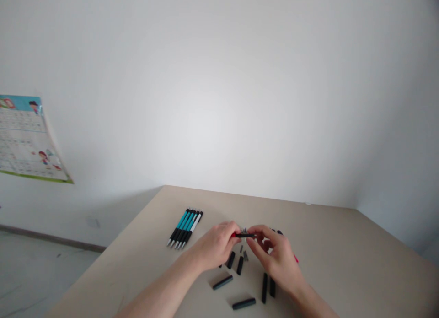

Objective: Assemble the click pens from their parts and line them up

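Note:
Between my two hands, above the table, a pen [244, 235] with a red barrel part and a black grip lies level. My left hand [219, 242] is closed around its red end. The fingertips of my right hand [272, 249] pinch the other end, near the tip. Several loose black grips [222, 282] lie on the table below and around the hands. Small grey metal parts [245, 255] lie between the hands. Something red and dark pieces show partly behind my right hand.
A row of several assembled pens [185, 229], mostly blue and black with one white, lies left of my hands on the beige table [318, 235]. White walls stand behind and to the right. A printed poster [30, 139] hangs at the left.

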`<state>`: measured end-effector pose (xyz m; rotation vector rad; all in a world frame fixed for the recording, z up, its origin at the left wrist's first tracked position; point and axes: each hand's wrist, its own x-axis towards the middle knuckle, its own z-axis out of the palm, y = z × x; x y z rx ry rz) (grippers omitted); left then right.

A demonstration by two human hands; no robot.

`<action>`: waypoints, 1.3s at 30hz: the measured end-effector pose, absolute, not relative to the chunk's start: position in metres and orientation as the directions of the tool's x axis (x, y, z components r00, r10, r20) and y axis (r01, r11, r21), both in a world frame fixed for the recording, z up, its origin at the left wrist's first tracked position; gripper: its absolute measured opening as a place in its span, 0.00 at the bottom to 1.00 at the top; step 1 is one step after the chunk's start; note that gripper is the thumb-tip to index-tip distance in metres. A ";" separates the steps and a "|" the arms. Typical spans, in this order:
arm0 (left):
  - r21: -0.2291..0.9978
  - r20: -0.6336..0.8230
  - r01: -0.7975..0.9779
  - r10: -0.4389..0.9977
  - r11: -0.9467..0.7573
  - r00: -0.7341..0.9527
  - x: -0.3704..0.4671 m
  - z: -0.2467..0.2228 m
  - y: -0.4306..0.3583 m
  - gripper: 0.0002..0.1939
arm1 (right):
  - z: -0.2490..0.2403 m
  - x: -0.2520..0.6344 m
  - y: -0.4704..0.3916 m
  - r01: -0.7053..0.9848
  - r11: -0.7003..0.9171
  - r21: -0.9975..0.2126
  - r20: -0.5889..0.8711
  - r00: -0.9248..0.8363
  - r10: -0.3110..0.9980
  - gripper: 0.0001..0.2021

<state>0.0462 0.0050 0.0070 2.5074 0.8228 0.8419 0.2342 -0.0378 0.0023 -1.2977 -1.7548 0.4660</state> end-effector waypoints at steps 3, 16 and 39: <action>0.498 0.420 0.436 0.648 -0.750 0.635 0.046 0.007 0.005 0.04 | 0.003 0.238 -0.038 0.582 0.412 -0.701 0.469 -0.059 0.881 0.09; 0.539 0.330 0.445 0.665 -0.715 0.670 0.045 0.009 0.004 0.07 | 0.004 0.243 -0.037 0.606 0.449 -0.656 0.490 -0.110 0.865 0.11; 0.383 0.432 0.415 0.557 -0.825 0.709 0.045 0.012 0.004 0.09 | 0.011 0.236 -0.040 0.710 0.435 -0.554 0.403 -0.227 0.886 0.09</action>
